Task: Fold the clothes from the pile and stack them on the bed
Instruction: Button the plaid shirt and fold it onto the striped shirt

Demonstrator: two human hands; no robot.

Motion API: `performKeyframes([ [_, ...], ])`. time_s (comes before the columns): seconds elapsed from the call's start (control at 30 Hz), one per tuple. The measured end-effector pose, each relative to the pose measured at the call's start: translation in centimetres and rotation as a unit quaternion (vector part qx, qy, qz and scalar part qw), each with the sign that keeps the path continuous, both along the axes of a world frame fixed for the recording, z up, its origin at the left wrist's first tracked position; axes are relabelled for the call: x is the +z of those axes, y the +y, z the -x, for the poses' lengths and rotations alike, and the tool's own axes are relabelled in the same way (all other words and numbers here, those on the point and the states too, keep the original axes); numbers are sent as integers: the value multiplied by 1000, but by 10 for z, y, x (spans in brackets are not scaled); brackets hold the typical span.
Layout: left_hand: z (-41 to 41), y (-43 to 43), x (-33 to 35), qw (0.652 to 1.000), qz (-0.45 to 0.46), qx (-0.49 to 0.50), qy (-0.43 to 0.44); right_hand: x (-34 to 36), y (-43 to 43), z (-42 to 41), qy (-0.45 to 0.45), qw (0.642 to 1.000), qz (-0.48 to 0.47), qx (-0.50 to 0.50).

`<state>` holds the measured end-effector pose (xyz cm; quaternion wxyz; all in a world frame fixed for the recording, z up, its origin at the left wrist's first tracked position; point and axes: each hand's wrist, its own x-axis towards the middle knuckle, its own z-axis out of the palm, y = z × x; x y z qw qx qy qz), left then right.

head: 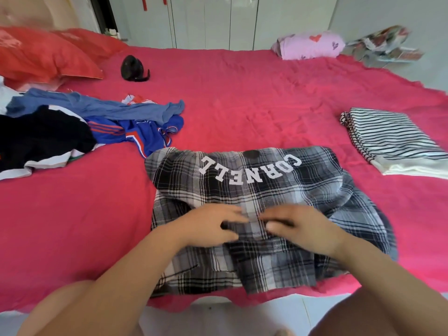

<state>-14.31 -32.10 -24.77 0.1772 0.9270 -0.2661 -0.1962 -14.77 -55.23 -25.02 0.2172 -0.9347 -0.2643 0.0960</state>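
Note:
A black, grey and white plaid shirt (254, 187) with white "CORNELL" lettering lies spread on the pink bed (242, 105), close to its near edge. My left hand (213, 226) and my right hand (300, 229) lie side by side on the shirt's middle, fingertips nearly meeting. Both are motion-blurred, with thumbs tucked against the cloth, so whether they pinch it is unclear. A pile of unfolded clothes (72, 127) in blue, black and white sits at the left. A folded black-and-white striped garment (392, 139) lies at the right.
Red pillows (43, 57) lie at the back left. A small black object (134, 69) sits on the sheet behind the pile. A pink bundle with hearts (310, 46) rests at the far edge. White wardrobe doors (218, 20) stand behind the bed.

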Motion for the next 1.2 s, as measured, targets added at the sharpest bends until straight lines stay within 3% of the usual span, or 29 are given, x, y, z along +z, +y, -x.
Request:
performKeyframes([
  [0.07, -7, -12, -1, 994, 67, 63, -58, -5, 3, -11, -91, 989, -50, -108],
  [0.1, -7, -18, -7, 992, 59, 89, -74, -13, 2, -15, -106, 983, -19, -149],
  [0.17, -2, -26, -33, 990, -53, 105, -76, -36, -1, -15, -81, 976, 119, -162],
  [0.23, 2, -31, -53, 980, -159, 91, -73, -54, -6, -11, -30, 971, 187, -144],
  [0.33, -9, -32, -46, 980, -156, 98, -69, -44, -12, -18, -3, 981, 124, -149],
  [0.47, -22, -54, -15, 982, -89, 113, -122, -27, -46, -21, -86, 968, 61, -228],
  [0.57, -37, -94, 8, 980, -75, 58, -175, -24, -76, -20, -85, 928, 65, -358],
  [0.67, -61, -144, 23, 983, -58, 21, -173, -23, -97, -17, -38, 884, 38, -465],
  [0.87, -116, -230, 26, 980, -69, -28, -187, -31, -108, -14, 5, 840, 15, -543],
  [1.0, -156, -267, 30, 952, -161, -144, -215, -31, -114, -19, 18, 828, 33, -560],
  [1.1, -184, -288, 24, 917, -270, -230, -184, -32, -118, -24, 24, 823, 44, -566],
  [1.2, -206, -299, 16, 903, -313, -260, -143, -33, -122, -32, 20, 816, 52, -575],
])
